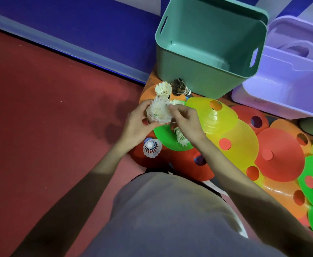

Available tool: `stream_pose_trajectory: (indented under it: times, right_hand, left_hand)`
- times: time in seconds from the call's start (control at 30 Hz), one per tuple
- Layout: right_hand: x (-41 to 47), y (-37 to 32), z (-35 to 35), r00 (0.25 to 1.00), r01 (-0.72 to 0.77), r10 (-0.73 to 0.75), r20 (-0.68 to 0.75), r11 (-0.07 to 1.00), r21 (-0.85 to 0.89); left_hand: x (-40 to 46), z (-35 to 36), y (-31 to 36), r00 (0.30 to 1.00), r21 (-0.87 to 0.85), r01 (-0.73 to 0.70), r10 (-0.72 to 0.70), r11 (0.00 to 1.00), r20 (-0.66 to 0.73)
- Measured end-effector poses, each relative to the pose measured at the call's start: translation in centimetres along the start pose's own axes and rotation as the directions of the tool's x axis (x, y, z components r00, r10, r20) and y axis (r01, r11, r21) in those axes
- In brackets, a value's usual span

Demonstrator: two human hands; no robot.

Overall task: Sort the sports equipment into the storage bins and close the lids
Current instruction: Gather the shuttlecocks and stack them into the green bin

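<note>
The person's left hand and right hand both grip a bunch of white shuttlecocks, just in front of the green bin. The fingers should stay gentle on the feathers and carry the whole bunch over the bin's rim before letting go.

- The floor was a dull red sports surface, faintly scuffed, filling the view from nine o'clock round to six.
- A blue wall panel ran along the top, from ten to twelve o'clock.
- A pale grey-blue skirting strip edged its foot, slanting down towards the centre.
- Soft shadows lay on the red near the middle.
</note>
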State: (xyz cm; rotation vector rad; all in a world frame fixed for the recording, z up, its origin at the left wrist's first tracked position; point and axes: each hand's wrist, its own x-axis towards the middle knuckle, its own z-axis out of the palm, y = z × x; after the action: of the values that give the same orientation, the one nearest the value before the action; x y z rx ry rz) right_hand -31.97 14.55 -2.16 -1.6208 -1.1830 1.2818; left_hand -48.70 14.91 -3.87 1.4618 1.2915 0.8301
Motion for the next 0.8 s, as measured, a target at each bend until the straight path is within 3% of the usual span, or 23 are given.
stream_pose_trajectory:
  times: [0.07, 0.13, 0.23, 0.3, 0.43, 0.6, 0.8]
  right_hand:
    - [-0.2, 0.2, 0.4, 1.000, 0.022, -0.022, 0.002, 0.998, -0.066]
    - [-0.6, 0.9, 0.4, 0.991, 0.125, -0.108, 0.074, 0.945, -0.303]
    - [-1.1, 1.9, 0.8, 0.929, 0.309, -0.087, 0.360, 0.716, -0.625]
    - [-1.1, 2.8, 1.5, 0.883, 0.365, 0.014, 0.470, 0.609, -0.704]
    - [-1.1, 3.6, 2.9, 0.870, 0.395, 0.005, 0.493, 0.593, -0.702]
    - [-0.7, 2.6, 2.4, 0.916, 0.372, -0.147, 0.373, 0.656, -0.657]
    - [-0.5, -0.6, 0.0, 0.944, 0.291, -0.327, -0.039, 0.884, -0.366]
  left_hand:
    - [-0.1, -0.7, -0.7, 0.995, -0.061, 0.007, -0.013, 0.998, -0.100]
    - [-0.5, -1.5, -1.5, 0.982, -0.077, 0.023, -0.037, 0.997, -0.185]
    - [-1.2, -2.6, -3.0, 0.964, -0.089, 0.038, -0.060, 0.995, -0.258]
    - [-1.8, -3.1, -3.9, 0.963, -0.083, 0.030, -0.052, 0.996, -0.266]
    - [-2.8, -3.5, -4.8, 0.965, -0.049, 0.024, -0.036, 0.998, -0.262]
    - [-2.7, -4.0, -5.9, 0.962, 0.073, 0.040, -0.019, 0.997, -0.274]
    - [-1.6, -3.5, -6.3, 0.965, 0.154, 0.054, -0.011, 0.987, -0.264]
